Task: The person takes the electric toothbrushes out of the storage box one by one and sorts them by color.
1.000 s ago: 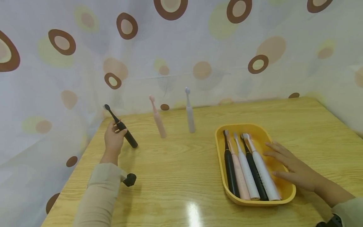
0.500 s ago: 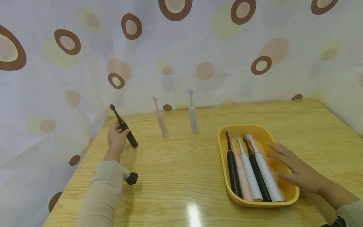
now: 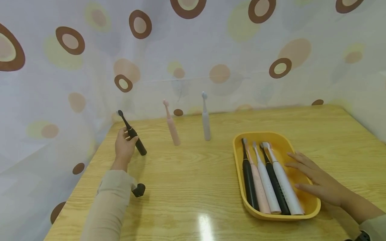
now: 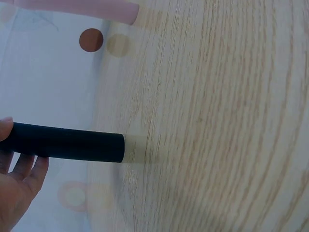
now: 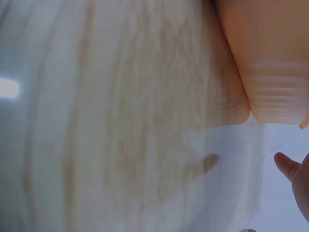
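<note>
At the table's left side my left hand [image 3: 125, 146] grips a black electric toothbrush [image 3: 139, 146] by its handle, the brush head tilted up and to the left. Its round base shows in the left wrist view, where the black handle [image 4: 72, 143] runs between thumb and fingers. To its right stand a pink electric toothbrush [image 3: 173, 131], leaning slightly, and a white one [image 3: 206, 125]. My right hand [image 3: 319, 179] has its fingers spread over the right rim of a yellow tray [image 3: 238, 167]. In the right wrist view only part of that hand [image 5: 300, 181] shows beside the tray.
Several electric toothbrushes lie side by side in the tray: a black one [image 3: 250, 184], a pink one [image 3: 261, 190], white ones and another black one [image 3: 277, 187]. A patterned cloth [image 3: 193, 43] hangs behind and to the left of the wooden table [image 3: 181, 187].
The whole head view has shifted slightly, so everything appears a little further right. Both hands keep their places, the left with the black toothbrush and the right at the tray.
</note>
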`<state>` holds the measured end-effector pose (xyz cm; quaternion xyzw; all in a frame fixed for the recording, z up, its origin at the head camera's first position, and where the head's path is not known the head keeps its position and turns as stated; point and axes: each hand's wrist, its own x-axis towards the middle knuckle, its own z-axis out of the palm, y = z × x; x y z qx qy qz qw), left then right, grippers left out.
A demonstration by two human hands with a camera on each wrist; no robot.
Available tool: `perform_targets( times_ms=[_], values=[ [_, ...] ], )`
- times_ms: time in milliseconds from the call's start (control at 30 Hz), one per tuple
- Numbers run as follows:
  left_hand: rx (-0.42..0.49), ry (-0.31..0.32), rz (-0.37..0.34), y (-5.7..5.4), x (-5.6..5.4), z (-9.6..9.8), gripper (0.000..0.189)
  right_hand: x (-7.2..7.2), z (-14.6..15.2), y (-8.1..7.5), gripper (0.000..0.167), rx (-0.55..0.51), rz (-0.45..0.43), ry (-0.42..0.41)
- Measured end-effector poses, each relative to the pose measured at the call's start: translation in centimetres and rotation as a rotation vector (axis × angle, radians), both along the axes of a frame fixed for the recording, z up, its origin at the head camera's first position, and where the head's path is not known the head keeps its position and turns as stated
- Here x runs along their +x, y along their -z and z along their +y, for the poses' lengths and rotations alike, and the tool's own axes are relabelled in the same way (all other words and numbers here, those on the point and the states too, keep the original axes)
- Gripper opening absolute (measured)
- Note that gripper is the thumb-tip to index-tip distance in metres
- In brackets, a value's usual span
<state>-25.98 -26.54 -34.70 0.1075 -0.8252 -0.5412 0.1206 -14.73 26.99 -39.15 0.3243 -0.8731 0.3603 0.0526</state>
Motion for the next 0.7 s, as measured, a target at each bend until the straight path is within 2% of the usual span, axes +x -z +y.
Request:
perform_targets(
  times_ms=[233,500,700],
  values=[
    [0.016,0.019,-0.002,-0.15,0.03,0.09,0.048,0.05,0.07,-0.2,0.049,0.002,-0.009,-0.003],
    [-0.011,0.049,0.006,-0.14,-0.19,-0.25,0.047,-0.02,0.21,-0.23,0.05,0.001,-0.013,-0.002],
    [-0.033,0.063,-0.006,-0.25,0.22,-0.58,0.048,-0.07,0.15,0.02,0.049,0.003,-0.008,-0.009]
  ],
)
